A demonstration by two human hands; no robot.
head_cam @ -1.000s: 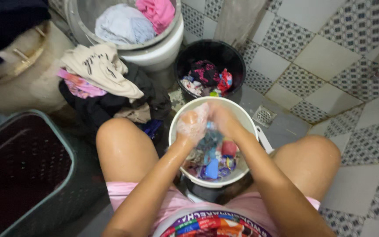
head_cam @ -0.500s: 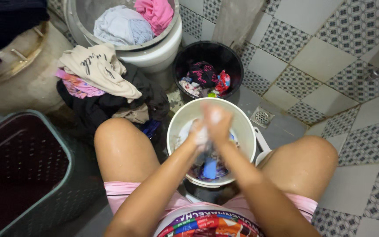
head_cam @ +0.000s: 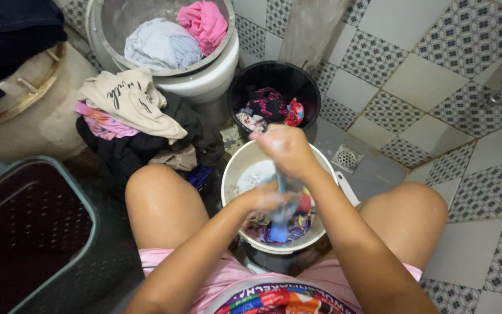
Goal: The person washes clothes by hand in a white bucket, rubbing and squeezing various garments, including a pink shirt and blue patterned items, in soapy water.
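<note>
Tiled bathroom floor (head_cam: pixel 425 81), patterned and plain squares, wet grey patch around the drain (head_cam: pixel 347 157). Person seated low, knees either side of the work.

Green laundry hamper (head_cam: pixel 30 232) at near left, dark inside. Beyond it a heap of dry clothes (head_cam: pixel 140 122), beige top uppermost. Metal basin (head_cam: pixel 164 35) behind holds a pale blue and a pink garment. Black bucket (head_cam: pixel 274 99) just past the wash bucket, a few dark and red pieces inside.

White bucket (head_cam: pixel 236 174) between the knees, soapy water and mixed coloured small items at the bottom.

Blue garment (head_cam: pixel 283 206) stretched upright over the bucket. Right hand (head_cam: pixel 286 148) high, grip closed tight on its upper end. Left hand (head_cam: pixel 265 197) lower, grip closed round its middle.

Judgement on doing this well: keep the cloth taut between the two hands and directly above the bucket so runoff drops inside, not on the floor. Squeeze downward in short stages. The fabric looks thin; steady pressure should suit it better than hard twisting.
</note>
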